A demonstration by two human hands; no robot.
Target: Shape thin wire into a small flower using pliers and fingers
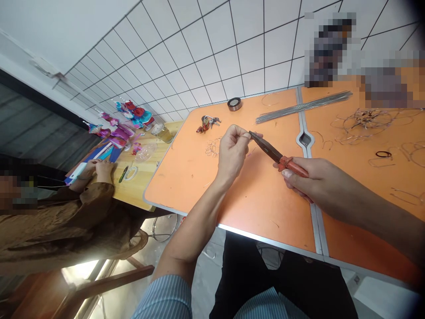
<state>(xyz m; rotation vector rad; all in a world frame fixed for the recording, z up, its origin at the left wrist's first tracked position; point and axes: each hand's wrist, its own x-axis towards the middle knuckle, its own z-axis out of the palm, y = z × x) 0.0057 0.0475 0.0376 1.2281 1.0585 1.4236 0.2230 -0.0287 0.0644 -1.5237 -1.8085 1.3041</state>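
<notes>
My right hand [308,179] is wrapped round the red handles of a pair of long-nosed pliers [268,149]. The dark jaws point left, and their tip touches the fingertips of my left hand [233,150]. Thumb and forefinger of that hand are pinched together on what looks like a thin wire, mostly hidden by the fingers and the jaws. Both hands are above the orange folding table [186,177]. Just left of my left hand lies a small coil of bent wire [212,147].
Behind my hands are a bunch of keys [209,123], a black tape roll [234,104] and a bundle of straight wires [302,107]. Bent wire shapes [361,122] lie to the right. At left, another person's hands [99,170] rest at a wooden table [142,188] with colourful dolls [133,114].
</notes>
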